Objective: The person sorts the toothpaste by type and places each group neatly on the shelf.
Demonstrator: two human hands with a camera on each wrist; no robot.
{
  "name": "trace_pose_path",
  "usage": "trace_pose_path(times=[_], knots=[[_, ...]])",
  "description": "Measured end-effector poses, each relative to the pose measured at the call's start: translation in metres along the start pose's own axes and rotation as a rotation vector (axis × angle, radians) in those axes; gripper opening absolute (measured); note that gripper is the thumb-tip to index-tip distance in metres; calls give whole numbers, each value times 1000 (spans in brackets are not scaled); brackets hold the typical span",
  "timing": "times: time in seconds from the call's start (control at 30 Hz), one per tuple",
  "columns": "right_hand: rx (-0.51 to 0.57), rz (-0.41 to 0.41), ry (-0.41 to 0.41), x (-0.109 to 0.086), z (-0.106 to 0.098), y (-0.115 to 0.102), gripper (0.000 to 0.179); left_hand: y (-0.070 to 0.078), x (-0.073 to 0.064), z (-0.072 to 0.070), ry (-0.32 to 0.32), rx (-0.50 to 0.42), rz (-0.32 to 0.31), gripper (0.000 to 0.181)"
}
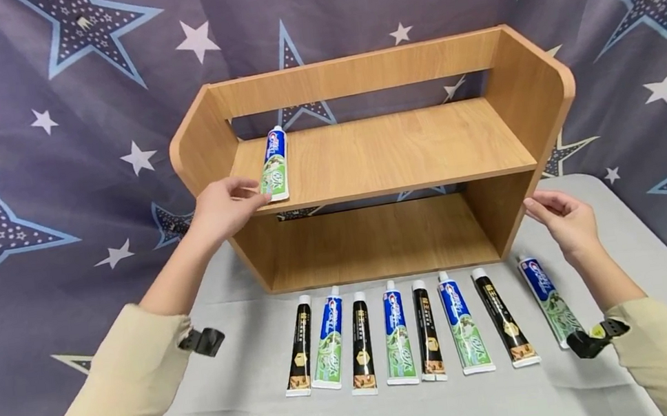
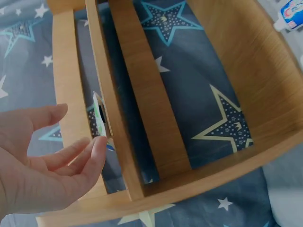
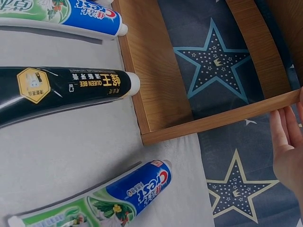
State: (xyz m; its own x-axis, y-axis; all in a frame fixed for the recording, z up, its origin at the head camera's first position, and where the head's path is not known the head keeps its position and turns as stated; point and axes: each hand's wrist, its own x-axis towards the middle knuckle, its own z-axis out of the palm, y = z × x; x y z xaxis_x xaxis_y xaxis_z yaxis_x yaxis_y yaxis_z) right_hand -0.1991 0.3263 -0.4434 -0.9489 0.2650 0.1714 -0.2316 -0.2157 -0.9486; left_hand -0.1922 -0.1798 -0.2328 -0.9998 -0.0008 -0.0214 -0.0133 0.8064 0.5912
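A green, white and blue Crest toothpaste tube (image 1: 275,164) lies on the upper board of a wooden shelf (image 1: 389,152), near its left side, cap toward the back. My left hand (image 1: 227,206) is at the tube's bottom end. In the left wrist view, the thumb of the left hand (image 2: 57,158) stands apart from the fingers, and a fingertip is at the tube's end (image 2: 100,116). My right hand (image 1: 566,221) touches the shelf's right side panel. The right wrist view shows the fingers of the right hand (image 3: 287,142) extended against the panel's outer side.
Crest tubes (image 1: 397,335) and black toothpaste tubes (image 1: 360,347) alternate in a row on the grey tablecloth (image 1: 433,411) before the shelf. Another Crest tube (image 1: 549,299) lies beside the right forearm. A star-patterned curtain (image 1: 129,122) hangs behind.
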Motion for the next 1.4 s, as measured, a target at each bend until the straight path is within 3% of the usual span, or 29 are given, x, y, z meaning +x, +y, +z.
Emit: trace_pose_path(times=[0.23, 0.43, 0.9, 1.4], knots=[[-7, -25, -24, -5, 7, -8, 16, -22, -27, 8, -31, -42, 59, 45], [-8, 9, -6, -17, 22, -24, 19, -47, -36, 27, -54, -68, 71, 41], [-11, 5, -6, -17, 22, -25, 16, -104, -42, 74, -132, -129, -67, 40], [58, 18, -16, -17, 23, -26, 22, -134, -47, 115, -222, -217, -153, 41]])
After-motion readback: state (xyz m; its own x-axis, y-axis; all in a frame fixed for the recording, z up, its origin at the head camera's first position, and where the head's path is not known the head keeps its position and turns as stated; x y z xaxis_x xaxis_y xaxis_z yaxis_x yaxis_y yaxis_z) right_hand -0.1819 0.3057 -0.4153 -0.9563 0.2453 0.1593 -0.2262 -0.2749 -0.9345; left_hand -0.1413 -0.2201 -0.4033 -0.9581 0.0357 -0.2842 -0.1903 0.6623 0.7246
